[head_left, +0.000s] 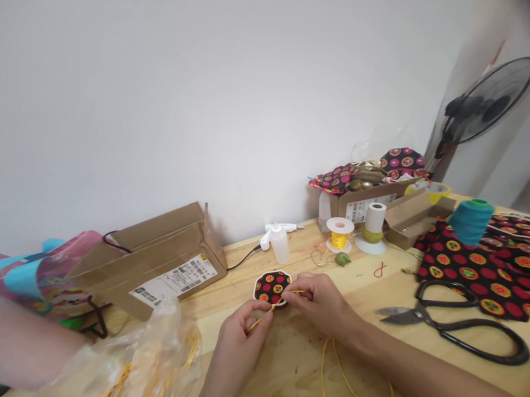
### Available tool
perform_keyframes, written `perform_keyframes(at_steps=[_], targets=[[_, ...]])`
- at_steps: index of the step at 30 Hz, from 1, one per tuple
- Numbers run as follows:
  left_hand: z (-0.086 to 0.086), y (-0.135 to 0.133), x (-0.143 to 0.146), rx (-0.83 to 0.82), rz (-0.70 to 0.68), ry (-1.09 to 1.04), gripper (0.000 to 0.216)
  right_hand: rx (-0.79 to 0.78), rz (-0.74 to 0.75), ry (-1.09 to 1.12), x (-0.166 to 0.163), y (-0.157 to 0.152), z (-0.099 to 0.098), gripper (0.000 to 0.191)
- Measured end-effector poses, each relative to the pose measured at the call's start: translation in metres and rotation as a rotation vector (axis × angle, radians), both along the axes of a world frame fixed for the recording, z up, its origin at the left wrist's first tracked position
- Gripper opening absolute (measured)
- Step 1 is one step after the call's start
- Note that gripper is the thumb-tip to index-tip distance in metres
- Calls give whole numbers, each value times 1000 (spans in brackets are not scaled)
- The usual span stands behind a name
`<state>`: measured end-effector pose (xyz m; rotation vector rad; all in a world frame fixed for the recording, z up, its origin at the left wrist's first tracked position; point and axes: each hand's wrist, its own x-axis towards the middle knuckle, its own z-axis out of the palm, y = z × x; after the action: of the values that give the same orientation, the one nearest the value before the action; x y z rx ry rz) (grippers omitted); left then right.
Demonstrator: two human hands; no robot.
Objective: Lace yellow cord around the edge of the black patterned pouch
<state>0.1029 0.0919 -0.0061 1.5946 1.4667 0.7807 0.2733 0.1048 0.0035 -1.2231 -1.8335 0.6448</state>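
Note:
A small round piece covered in black fabric with red and yellow dots rests on the wooden table just ahead of my hands. My left hand pinches a thin yellow cord at the lower edge of the piece. To the right, my right hand pinches the same cord at the piece's right side. The loose end of the cord trails back over the table toward me.
Black scissors lie at the right beside dotted fabric. Behind stand a yellow cord spool, a white spool, a teal thread cone, a glue bottle and cardboard boxes. A plastic bag sits front left.

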Motion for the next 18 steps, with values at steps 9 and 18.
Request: perform_keyframes(at_steps=[9,18], targets=[[1,1,2,15,-74,0,28,46,10,-83,-3,3,-6,18],[8,-2,6,116,-166,88,25,32,-53,-124,-5,7,-11,19]])
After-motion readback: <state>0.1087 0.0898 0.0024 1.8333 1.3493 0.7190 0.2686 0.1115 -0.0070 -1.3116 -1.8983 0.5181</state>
